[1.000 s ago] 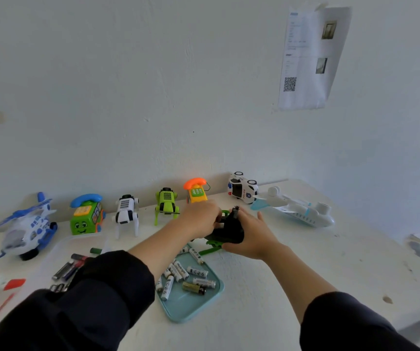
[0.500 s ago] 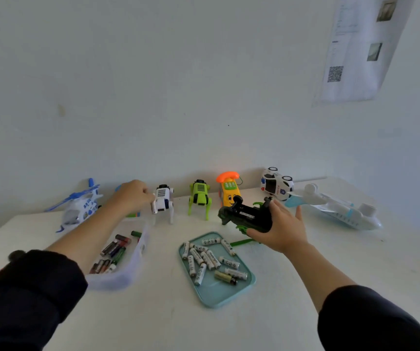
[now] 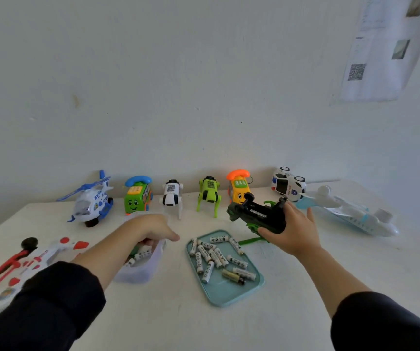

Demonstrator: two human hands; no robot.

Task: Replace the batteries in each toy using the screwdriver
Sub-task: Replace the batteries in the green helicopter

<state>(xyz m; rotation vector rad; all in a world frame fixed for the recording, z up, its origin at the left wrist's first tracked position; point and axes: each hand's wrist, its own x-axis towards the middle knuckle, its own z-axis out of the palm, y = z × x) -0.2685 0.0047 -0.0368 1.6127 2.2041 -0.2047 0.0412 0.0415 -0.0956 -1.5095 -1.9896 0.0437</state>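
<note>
Right hand (image 3: 293, 231) grips the dark green-and-black toy (image 3: 257, 215), held up off the table just behind the teal tray (image 3: 231, 292), its underside turned up with what looks like an open battery bay. Left hand (image 3: 150, 229) reaches down into the clear tub (image 3: 140, 269) left of the tray, fingers curled under; whether they pinch a battery I cannot tell. Loose white batteries (image 3: 212, 257) lie scattered in the tray, one darker cell among them; the tub holds more. No screwdriver can be picked out. Risks, as a judgement: two separate battery stores sit side by side, so spent and fresh cells could get mixed if the hand draws from the wrong one; the toy is held one-handed and tilted, so a loose cover or screw could drop out and roll off. Behind the tray, along the wall, stand a blue-white helicopter (image 3: 91, 198), green phone car (image 3: 137, 196), white robot dog (image 3: 171, 196), green robot dog (image 3: 209, 195), orange phone car (image 3: 239, 188) and police car (image 3: 288, 186); a white aeroplane (image 3: 348, 214) lies right of the tray, a red-white toy (image 3: 26, 259) far left. White table (image 3: 178, 323), plain pale wall, a printed sheet with a QR code (image 3: 378, 51) stuck up high at right.
</note>
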